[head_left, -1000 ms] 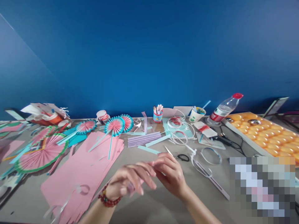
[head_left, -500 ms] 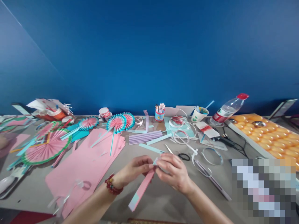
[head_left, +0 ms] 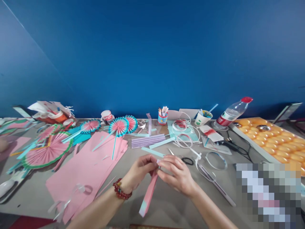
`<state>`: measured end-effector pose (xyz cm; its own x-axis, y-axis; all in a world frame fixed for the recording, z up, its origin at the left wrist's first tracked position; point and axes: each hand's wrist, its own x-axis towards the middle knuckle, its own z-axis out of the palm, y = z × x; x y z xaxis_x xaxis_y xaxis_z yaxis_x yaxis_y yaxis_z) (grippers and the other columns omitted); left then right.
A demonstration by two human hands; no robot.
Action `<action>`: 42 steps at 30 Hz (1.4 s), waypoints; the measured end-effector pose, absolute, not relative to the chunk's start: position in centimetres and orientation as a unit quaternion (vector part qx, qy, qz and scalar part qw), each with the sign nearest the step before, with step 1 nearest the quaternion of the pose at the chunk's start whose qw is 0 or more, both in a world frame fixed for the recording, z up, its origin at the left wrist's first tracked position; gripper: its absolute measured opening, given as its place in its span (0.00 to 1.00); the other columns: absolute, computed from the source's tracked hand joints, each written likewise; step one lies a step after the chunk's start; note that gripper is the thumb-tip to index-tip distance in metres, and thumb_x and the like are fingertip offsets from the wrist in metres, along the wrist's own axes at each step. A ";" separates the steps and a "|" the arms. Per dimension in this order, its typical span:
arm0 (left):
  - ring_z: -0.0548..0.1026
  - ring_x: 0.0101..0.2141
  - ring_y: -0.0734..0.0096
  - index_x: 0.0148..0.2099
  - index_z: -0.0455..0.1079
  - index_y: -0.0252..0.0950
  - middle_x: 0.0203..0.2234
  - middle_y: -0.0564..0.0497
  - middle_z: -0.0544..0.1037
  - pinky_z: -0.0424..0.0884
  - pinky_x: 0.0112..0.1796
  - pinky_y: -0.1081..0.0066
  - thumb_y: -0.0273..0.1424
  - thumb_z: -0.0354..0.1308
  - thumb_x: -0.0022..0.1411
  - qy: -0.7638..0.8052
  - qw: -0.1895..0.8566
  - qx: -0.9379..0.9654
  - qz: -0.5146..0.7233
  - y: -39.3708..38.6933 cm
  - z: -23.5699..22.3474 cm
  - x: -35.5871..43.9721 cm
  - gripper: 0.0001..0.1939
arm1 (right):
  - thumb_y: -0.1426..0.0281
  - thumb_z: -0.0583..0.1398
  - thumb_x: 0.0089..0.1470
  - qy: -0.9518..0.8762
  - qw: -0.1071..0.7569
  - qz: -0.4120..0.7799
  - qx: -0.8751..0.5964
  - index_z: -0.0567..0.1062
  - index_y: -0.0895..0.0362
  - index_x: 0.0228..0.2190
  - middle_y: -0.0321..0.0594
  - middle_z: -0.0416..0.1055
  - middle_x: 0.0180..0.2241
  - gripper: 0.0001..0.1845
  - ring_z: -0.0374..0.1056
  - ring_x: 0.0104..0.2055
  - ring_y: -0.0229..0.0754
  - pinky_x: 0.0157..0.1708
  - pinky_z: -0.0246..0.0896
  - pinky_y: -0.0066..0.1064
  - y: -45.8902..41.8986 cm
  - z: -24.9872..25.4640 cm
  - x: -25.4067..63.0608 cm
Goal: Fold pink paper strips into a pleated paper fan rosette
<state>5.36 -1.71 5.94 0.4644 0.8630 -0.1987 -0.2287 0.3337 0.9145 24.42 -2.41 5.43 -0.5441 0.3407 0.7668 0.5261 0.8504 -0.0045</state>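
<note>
Both my hands meet over the near middle of the table, around a folded pink paper strip [head_left: 149, 194] with a pale blue-and-lilac end. My left hand [head_left: 140, 170] pinches the strip's upper end between thumb and fingers. Against that same end, the fingers of my right hand [head_left: 175, 175] are closed from the other side; their tips are partly hidden. The strip's lower end hangs down toward me. Just beyond my hands lie scissors [head_left: 188, 161], their blades partly showing. A pleated lilac paper [head_left: 148, 141] and a light blue strip [head_left: 152, 152] lie farther back.
Pink sheets [head_left: 78, 171] are stacked left, with round paper fans [head_left: 119, 126] beyond. A pen cup [head_left: 163, 118], paper cup [head_left: 202, 118] and tilted bottle [head_left: 232, 114] stand along the blue wall. White tape rolls [head_left: 184, 140] lie right of centre. At far left, part of another person's hand [head_left: 3, 144] shows.
The pink strip has swung to a steeper angle, its lower end moving right. My left hand has turned slightly and shifted right; my right hand stays at the upper end.
</note>
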 end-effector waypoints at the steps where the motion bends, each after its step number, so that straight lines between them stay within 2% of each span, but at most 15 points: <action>1: 0.65 0.24 0.77 0.32 0.71 0.32 0.22 0.55 0.68 0.63 0.29 0.75 0.37 0.64 0.57 0.364 0.727 0.436 0.385 -1.6 6.1 5.4 0.12 | 0.75 0.59 0.57 -0.876 0.403 -0.086 -0.250 0.76 0.49 0.39 0.37 0.76 0.43 0.11 0.70 0.47 0.43 0.48 0.65 0.36 -2.4 5.2 24.5; 3: 0.64 0.26 0.77 0.32 0.70 0.32 0.22 0.55 0.68 0.62 0.30 0.75 0.37 0.64 0.57 0.377 0.702 0.443 0.411 -1.5 6.4 5.4 0.12 | 0.76 0.56 0.58 -0.864 0.420 -0.006 -0.277 0.73 0.50 0.47 0.42 0.72 0.49 0.17 0.67 0.52 0.46 0.50 0.64 0.39 -2.7 4.8 24.7; 5: 0.64 0.28 0.76 0.32 0.70 0.32 0.24 0.54 0.68 0.62 0.32 0.75 0.37 0.64 0.57 0.394 0.662 0.465 0.436 -1.2 6.6 5.4 0.12 | 0.75 0.55 0.58 -0.812 0.463 0.104 -0.340 0.69 0.52 0.52 0.46 0.69 0.51 0.20 0.65 0.54 0.48 0.51 0.63 0.42 -3.2 4.5 24.4; 7: 0.65 0.30 0.75 0.33 0.70 0.33 0.26 0.53 0.70 0.62 0.34 0.75 0.37 0.63 0.58 0.407 0.628 0.483 0.455 -1.1 6.7 5.5 0.12 | 0.70 0.57 0.59 -0.741 0.489 0.240 -0.393 0.68 0.54 0.51 0.47 0.70 0.48 0.18 0.67 0.51 0.48 0.49 0.64 0.40 -3.7 4.2 23.8; 9: 0.66 0.31 0.74 0.34 0.70 0.34 0.27 0.54 0.70 0.63 0.35 0.75 0.37 0.62 0.59 0.417 0.608 0.483 0.472 -1.1 6.6 5.5 0.11 | 0.66 0.59 0.58 -0.691 0.472 0.370 -0.405 0.69 0.54 0.46 0.44 0.72 0.44 0.14 0.69 0.46 0.46 0.46 0.66 0.37 -4.2 3.9 22.9; 11: 0.65 0.30 0.75 0.35 0.69 0.34 0.26 0.55 0.69 0.63 0.34 0.75 0.37 0.61 0.60 0.425 0.597 0.476 0.487 -1.2 6.4 5.6 0.11 | 0.64 0.61 0.57 -0.666 0.441 0.441 -0.408 0.71 0.55 0.41 0.42 0.73 0.40 0.12 0.70 0.42 0.45 0.44 0.66 0.34 -4.5 3.4 22.0; 17: 0.65 0.28 0.76 0.36 0.69 0.34 0.25 0.56 0.69 0.63 0.32 0.76 0.37 0.59 0.63 0.428 0.567 0.489 0.505 -1.5 6.1 5.6 0.10 | 0.71 0.59 0.55 -0.626 0.458 0.457 -0.436 0.73 0.57 0.31 0.37 0.73 0.30 0.02 0.68 0.34 0.40 0.37 0.62 0.29 -4.7 3.0 20.3; 20: 0.67 0.29 0.76 0.36 0.70 0.35 0.27 0.55 0.71 0.64 0.34 0.76 0.36 0.60 0.62 0.422 0.563 0.490 0.514 -1.7 6.4 5.5 0.09 | 0.72 0.61 0.52 -0.585 0.479 0.488 -0.437 0.72 0.57 0.26 0.35 0.71 0.26 0.04 0.66 0.31 0.38 0.33 0.60 0.28 -4.6 3.1 20.2; 25: 0.72 0.34 0.72 0.41 0.70 0.36 0.31 0.52 0.73 0.69 0.39 0.74 0.37 0.59 0.63 0.372 0.596 0.502 0.504 -1.9 6.9 5.1 0.10 | 0.64 0.67 0.51 -0.397 0.482 0.708 -0.330 0.74 0.57 0.31 0.36 0.73 0.26 0.10 0.67 0.28 0.36 0.31 0.61 0.27 -4.5 3.2 20.5; 27: 0.72 0.30 0.74 0.41 0.70 0.36 0.31 0.52 0.73 0.70 0.34 0.74 0.39 0.56 0.65 0.356 0.629 0.495 0.482 -2.0 6.7 5.0 0.12 | 0.64 0.68 0.50 -0.359 0.472 0.751 -0.290 0.75 0.58 0.33 0.38 0.74 0.27 0.12 0.68 0.28 0.37 0.31 0.62 0.28 -4.6 3.3 20.6; 29: 0.70 0.23 0.76 0.41 0.69 0.36 0.30 0.52 0.72 0.69 0.25 0.75 0.42 0.54 0.66 0.346 0.661 0.484 0.457 -2.2 6.5 5.1 0.14 | 0.64 0.68 0.50 -0.347 0.471 0.770 -0.255 0.77 0.59 0.33 0.39 0.75 0.25 0.12 0.69 0.28 0.37 0.32 0.62 0.28 -4.7 3.3 20.6; 31: 0.69 0.20 0.78 0.39 0.69 0.35 0.29 0.52 0.71 0.67 0.21 0.75 0.43 0.54 0.65 0.347 0.668 0.483 0.447 -2.3 6.3 5.1 0.15 | 0.65 0.68 0.50 -0.342 0.477 0.776 -0.229 0.77 0.59 0.32 0.39 0.74 0.24 0.11 0.69 0.29 0.38 0.33 0.62 0.29 -4.7 3.2 20.7; 35: 0.70 0.23 0.77 0.38 0.69 0.34 0.29 0.52 0.69 0.69 0.22 0.76 0.40 0.56 0.65 0.333 0.657 0.502 0.454 -2.5 6.5 5.3 0.13 | 0.66 0.68 0.50 -0.329 0.484 0.780 -0.219 0.78 0.59 0.30 0.39 0.75 0.24 0.09 0.69 0.29 0.37 0.34 0.62 0.29 -4.6 3.0 20.7; 40: 0.73 0.24 0.76 0.40 0.71 0.33 0.34 0.48 0.71 0.70 0.21 0.76 0.39 0.62 0.61 0.294 0.669 0.527 0.434 -2.4 6.5 5.2 0.13 | 0.66 0.69 0.48 -0.315 0.480 0.791 -0.213 0.78 0.59 0.29 0.38 0.74 0.22 0.10 0.70 0.27 0.37 0.33 0.62 0.28 -4.5 2.6 20.9; 42: 0.73 0.22 0.76 0.41 0.72 0.32 0.30 0.49 0.73 0.69 0.21 0.76 0.40 0.63 0.59 0.278 0.697 0.520 0.407 -2.3 6.3 5.2 0.16 | 0.65 0.70 0.47 -0.309 0.471 0.801 -0.205 0.78 0.59 0.28 0.37 0.74 0.21 0.11 0.70 0.26 0.37 0.32 0.63 0.28 -4.6 2.4 20.8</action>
<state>5.23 -2.34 6.30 0.5130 0.8576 0.0358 -0.2782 0.1267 0.9521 20.84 -4.58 2.35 -0.4724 0.8805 -0.0380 -0.6274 -0.3663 -0.6872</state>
